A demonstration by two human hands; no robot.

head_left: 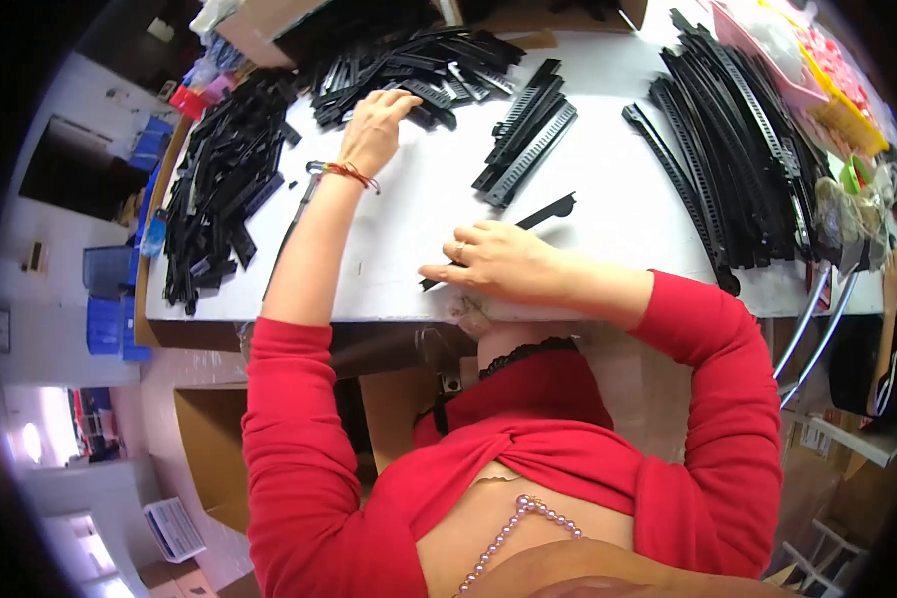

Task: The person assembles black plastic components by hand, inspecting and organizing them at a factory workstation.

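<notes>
A long, narrow black strip (548, 211) with a rounded, notched end runs under my right hand (498, 261). The fingers of that hand are closed over it near the table's front edge, and its other end peeks out below the fingertips. My left hand (372, 130) is stretched out to the far side, at the edge of a heap of short black slotted pieces (409, 65). Its fingers are slightly bent and apart, and no held piece shows in them. A small stack of black slotted strips (528, 135) lies between and beyond the hands.
Another heap of black pieces (224, 179) covers the left side of the white table (608, 234). Long black strips (733, 149) are bundled at the right, beside a pink tray (767, 60) and a yellow basket (852, 110). A dark cord (294, 229) lies beside my left forearm.
</notes>
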